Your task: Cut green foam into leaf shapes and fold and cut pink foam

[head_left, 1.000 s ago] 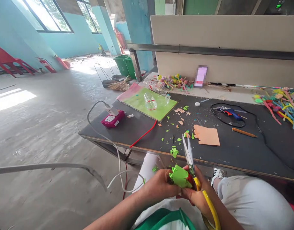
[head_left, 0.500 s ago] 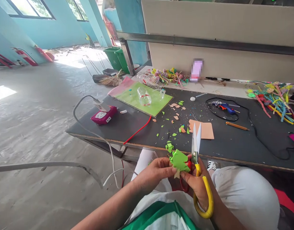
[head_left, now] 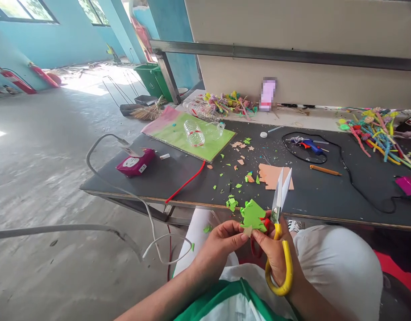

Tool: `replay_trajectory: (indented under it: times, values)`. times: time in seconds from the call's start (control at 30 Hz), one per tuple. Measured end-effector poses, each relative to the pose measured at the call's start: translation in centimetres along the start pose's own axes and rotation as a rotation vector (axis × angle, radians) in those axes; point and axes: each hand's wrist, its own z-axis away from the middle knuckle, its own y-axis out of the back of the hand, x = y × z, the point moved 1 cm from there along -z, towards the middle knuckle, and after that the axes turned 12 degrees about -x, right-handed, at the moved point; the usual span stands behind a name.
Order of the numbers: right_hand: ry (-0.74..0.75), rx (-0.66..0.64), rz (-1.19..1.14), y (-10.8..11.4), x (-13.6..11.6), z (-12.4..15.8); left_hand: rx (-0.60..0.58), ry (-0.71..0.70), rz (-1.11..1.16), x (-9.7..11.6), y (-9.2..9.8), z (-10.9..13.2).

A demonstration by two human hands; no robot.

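Note:
In the head view my left hand (head_left: 227, 240) pinches a green piece of paper (head_left: 254, 215) with ragged cut edges. A small peach paper star (head_left: 248, 230) sits against its lower edge, between my two thumbs. My right hand (head_left: 275, 254) has the scissors (head_left: 279, 200) hooked on it, yellow and red handles in the palm and blades pointing up, slightly apart. The right thumb also presses the green paper's lower edge. Just beyond lie green scraps (head_left: 232, 204) at the table edge and a notched peach paper sheet (head_left: 268, 176).
On the dark table (head_left: 198, 191) are a glue gun (head_left: 312, 146) with a black cord, an orange stick (head_left: 325, 170), a magenta socket box (head_left: 136, 162) and a plastic bottle (head_left: 194, 133) on a green sheet. Colourful pipe cleaners (head_left: 375, 133) lie at right. A white cable (head_left: 148, 200) hangs at left.
The green paper is tilted a little differently and shows more of its flat face. More green scraps now show on my lap. The view has shifted slightly right.

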Motion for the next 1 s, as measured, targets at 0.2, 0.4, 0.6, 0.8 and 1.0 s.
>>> replay_trajectory:
  times: [0.2,0.4,0.6,0.8,1.0]
  values:
    - [0.061,0.021,0.021,0.4,1.6,-0.4,0.071,-0.024,-0.004,-0.3,-0.7,-0.1]
    - [0.027,0.027,0.103,0.3,1.5,-0.5,0.060,-0.043,-0.027,-1.0,-0.8,-0.4]
    - [0.038,0.031,0.113,0.2,1.1,-0.3,0.141,-0.033,-0.019,-1.5,-0.6,-0.5]
    - [-0.019,0.112,0.110,-0.1,0.1,-0.1,0.062,-0.039,0.068,-1.3,-1.3,-0.4]
    - [-0.004,0.079,0.006,-0.4,-0.2,-0.1,0.065,-0.079,0.187,-1.3,-1.2,-0.6]
